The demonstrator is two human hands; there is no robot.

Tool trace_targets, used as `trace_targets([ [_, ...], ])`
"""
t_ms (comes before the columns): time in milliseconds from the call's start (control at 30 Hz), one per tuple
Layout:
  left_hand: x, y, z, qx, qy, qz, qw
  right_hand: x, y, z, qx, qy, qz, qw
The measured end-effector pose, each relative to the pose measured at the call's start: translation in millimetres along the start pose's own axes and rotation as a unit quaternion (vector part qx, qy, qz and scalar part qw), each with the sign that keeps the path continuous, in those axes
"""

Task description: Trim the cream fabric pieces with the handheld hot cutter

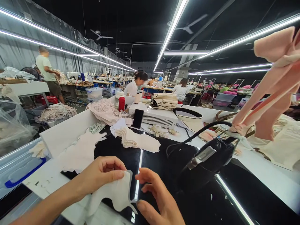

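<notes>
In the head view my left hand [106, 171] pinches a cut piece of white fabric [117, 190] by its upper edge, between thumb and fingers. The piece hangs down with a curved lower outline and a thin, see-through strip along its right side. Just right of it is my right hand [159, 200], fingers curved and apart with nothing between them. Its thumb tip is close to the fabric's lower right corner; whether they touch I cannot tell. Beyond my hands a stack of cream fabric pieces [138, 140] lies on the glossy black tabletop [197, 200].
To the right stands a black machine [211, 156] with a cable and pink cloth strips [267, 93] tied above it. Pale fabric [78, 151] lies on the left. A phone [138, 118], a red bottle [121, 103] and a visor [189, 117] are at the back. Several people work beyond.
</notes>
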State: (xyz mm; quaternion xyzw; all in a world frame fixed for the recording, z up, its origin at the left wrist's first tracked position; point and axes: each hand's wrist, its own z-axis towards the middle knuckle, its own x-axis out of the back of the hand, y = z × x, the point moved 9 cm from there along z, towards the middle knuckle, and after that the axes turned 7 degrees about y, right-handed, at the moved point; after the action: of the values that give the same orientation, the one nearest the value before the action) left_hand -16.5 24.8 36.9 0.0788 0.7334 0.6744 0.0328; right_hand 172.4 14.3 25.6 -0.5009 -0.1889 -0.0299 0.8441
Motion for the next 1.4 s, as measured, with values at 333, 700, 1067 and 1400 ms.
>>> trace_targets([
  [333,-9.8,6.9,7.3,-0.032,0.003,0.029,0.999,-84.3,5.9,17.5,-0.207,-0.176,0.221,0.937],
  [700,8.9,2.3,14.4,-0.041,0.033,0.071,0.996,-90.7,6.7,19.5,-0.224,-0.182,0.225,0.931],
  [1067,19.2,3.0,14.1,-0.041,0.067,0.096,0.992,-98.6,9.8,16.4,-0.221,-0.219,0.199,0.929],
  [1400,30.1,-6.9,19.1,-0.029,0.103,0.098,0.989,-97.8,4.1,16.9,-0.190,-0.257,0.160,0.934],
])
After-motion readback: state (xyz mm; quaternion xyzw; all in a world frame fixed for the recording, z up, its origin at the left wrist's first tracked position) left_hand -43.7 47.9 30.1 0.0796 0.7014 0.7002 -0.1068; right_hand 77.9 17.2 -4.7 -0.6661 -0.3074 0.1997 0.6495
